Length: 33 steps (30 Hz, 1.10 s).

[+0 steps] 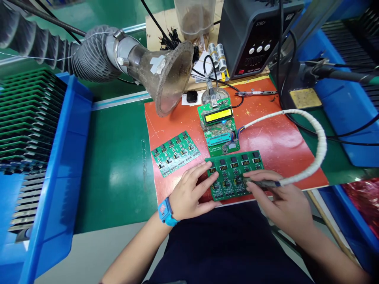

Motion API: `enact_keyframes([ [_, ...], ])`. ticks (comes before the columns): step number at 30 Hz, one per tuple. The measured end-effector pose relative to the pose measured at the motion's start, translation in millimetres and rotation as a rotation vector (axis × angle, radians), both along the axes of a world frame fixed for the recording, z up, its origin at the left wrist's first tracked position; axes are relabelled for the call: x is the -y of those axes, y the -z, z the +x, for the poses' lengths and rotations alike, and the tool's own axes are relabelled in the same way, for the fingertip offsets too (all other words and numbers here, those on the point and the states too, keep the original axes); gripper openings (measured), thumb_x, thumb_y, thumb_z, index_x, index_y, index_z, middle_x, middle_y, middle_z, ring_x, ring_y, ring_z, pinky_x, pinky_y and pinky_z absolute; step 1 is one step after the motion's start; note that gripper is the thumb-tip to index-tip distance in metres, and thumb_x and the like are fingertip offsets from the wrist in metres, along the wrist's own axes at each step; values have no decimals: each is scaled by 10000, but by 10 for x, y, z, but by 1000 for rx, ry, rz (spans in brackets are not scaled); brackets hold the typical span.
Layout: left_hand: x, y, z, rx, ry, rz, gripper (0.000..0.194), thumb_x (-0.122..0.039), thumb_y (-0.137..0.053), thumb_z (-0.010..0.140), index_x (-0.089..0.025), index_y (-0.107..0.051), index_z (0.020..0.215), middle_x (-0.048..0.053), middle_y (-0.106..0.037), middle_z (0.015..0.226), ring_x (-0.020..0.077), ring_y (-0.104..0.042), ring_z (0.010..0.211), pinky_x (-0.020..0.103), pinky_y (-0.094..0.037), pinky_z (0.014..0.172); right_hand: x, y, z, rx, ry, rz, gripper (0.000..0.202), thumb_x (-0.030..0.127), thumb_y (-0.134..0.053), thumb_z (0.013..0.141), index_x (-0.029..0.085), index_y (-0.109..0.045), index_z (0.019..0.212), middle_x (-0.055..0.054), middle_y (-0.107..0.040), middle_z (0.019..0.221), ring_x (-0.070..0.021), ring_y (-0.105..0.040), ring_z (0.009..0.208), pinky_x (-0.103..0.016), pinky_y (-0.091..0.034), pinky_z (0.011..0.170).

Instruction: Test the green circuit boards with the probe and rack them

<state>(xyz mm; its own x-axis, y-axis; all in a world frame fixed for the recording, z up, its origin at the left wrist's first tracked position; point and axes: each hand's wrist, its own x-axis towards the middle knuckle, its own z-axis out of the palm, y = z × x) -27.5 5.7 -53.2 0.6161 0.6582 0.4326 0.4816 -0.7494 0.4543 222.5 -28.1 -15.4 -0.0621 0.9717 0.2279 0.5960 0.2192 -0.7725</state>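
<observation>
A green circuit board (229,189) with a row of small digit displays lies flat in front of me on an orange-red mat. My left hand (191,191) grips its left side, fingertips on the board's face and thumb along the near edge. Between the thumb and fingers of my right hand (284,201) is a dark pen-like probe (265,183); its tip meets the right part of the board and is partly hidden by my fingers. A white wrapped cable (321,138) links the probe to a programmer board (220,132) with a lit yellow screen, just beyond.
A second panel of circuit boards (176,153) lies left on the mat (278,130). A fume funnel (174,79) hangs above it. Blue bins (63,157) flank the work, the left one holding stacked boards (29,114). A soldering station (251,43) stands behind.
</observation>
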Motion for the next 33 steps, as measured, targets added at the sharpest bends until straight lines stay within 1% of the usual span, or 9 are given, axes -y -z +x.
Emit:
enact_keyframes([
  [4,3,3,0,3,3,-7,703,-546,-592,914,-183,-379,1478,191,-471,1425,317,-498,1327,464,-495,1053,29,43,19,-8,35,-18,74,210,-624,927,235,-598,991,-35,-709,969,-174,-708,857,-287,-604,785],
  [8,2,12,-7,2,1,-14,703,-549,-602,908,-176,-393,1467,192,-468,1429,323,-491,1332,468,-487,1057,43,73,43,-67,29,-52,83,208,-624,931,232,-594,1004,-38,-704,991,-162,-700,897,-254,-593,784],
  [11,4,17,-10,6,0,-15,704,-551,-599,910,-171,-392,1467,195,-469,1428,324,-491,1331,472,-483,1057,44,78,52,-112,17,-76,89,205,-618,936,234,-587,1014,-41,-699,1003,-166,-698,922,-262,-596,797],
  [15,6,22,-10,6,3,-20,717,-552,-601,909,-188,-371,1483,191,-463,1440,326,-491,1331,478,-484,1057,47,81,67,-146,8,-97,91,197,-610,940,237,-585,1017,-49,-694,1017,-176,-708,901,-281,-613,774],
  [21,8,34,-13,17,5,-35,736,-548,-607,906,-197,-350,1500,187,-461,1446,331,-486,1338,490,-482,1058,42,84,82,-142,-13,-74,103,181,-612,932,241,-588,1013,-52,-696,1014,-186,-712,910,-291,-618,775],
  [25,9,29,-17,10,4,-27,717,-551,-606,906,-184,-379,1478,190,-472,1431,327,-490,1333,478,-482,1059,30,73,80,-144,-14,-55,104,175,-607,930,238,-585,1010,-51,-697,1008,-184,-712,900,-304,-616,801],
  [31,6,19,-7,1,1,-33,719,-556,-589,915,-209,-346,1496,187,-473,1434,333,-504,1324,487,-493,1042,13,62,81,-57,-40,11,115,162,-641,915,231,-603,999,-38,-705,983,-173,-699,921,-300,-588,866],
  [33,6,21,-4,2,0,-33,716,-550,-594,914,-199,-356,1491,189,-474,1432,332,-500,1325,486,-490,1046,20,68,70,-32,-38,37,119,158,-646,915,227,-608,1004,-37,-703,984,-169,-694,928,-293,-580,871],
])
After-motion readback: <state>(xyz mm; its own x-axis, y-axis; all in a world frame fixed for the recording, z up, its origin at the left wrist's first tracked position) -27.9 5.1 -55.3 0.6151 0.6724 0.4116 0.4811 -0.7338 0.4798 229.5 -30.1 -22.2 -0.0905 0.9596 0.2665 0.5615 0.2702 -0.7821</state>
